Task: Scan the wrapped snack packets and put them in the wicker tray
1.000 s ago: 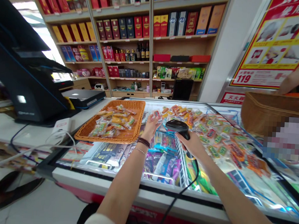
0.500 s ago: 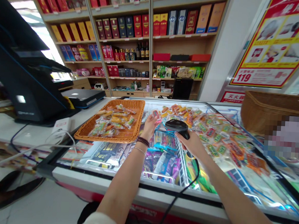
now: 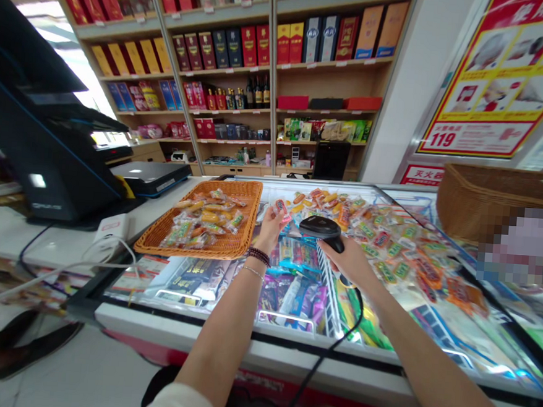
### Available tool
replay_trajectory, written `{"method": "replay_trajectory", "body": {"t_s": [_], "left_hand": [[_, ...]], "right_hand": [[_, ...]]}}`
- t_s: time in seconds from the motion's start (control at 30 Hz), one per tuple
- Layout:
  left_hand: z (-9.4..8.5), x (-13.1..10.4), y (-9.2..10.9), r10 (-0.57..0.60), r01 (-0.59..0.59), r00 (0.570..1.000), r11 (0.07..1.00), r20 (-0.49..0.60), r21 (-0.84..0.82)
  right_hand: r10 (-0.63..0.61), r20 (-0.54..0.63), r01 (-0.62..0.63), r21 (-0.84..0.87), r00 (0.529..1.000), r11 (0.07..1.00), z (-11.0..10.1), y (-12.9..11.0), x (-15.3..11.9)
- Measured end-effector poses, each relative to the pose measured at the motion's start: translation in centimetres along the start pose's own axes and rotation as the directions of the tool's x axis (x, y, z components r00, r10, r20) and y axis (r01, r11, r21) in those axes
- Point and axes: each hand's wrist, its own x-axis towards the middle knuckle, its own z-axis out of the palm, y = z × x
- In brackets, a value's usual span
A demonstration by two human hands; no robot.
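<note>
Freezer [image 3: 284,357] spans the lower middle. Wicker basket [image 3: 248,223] of wrapped snacks [image 3: 211,216] lies at nine o'clock from the left hand [image 3: 270,229]. The right hand [image 3: 350,260] grips a black scanner [image 3: 320,227]; the left pinches a red-labelled packet [image 3: 279,206] at the scanner's ten o'clock.

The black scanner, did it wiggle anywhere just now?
No, the black scanner shows no clear shift either way, judged against the orange basket.

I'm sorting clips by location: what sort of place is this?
Probably a shop: stocked shelves, a freezer-like chest of packets, and a handheld scanner in the right hand.
</note>
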Motion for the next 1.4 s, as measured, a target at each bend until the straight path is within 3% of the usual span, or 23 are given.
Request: {"method": "replay_trajectory", "body": {"t_s": [0.3, 1.4], "left_hand": [[-0.32, 0.07, -0.08, -0.003, 0.011, 0.996, 0.996, -0.088, 0.092], [-0.89, 0.28, -0.15, 0.040, -0.028, 0.998, 0.974, -0.045, 0.226]], "right_hand": [[-0.020, -0.008, 0.020, -0.070, 1.000, 0.997, -0.25, -0.04, -0.21], [-0.049, -0.033, 0.040, -0.224, 0.998, 0.974, -0.95, -0.81, -0.78]]}}
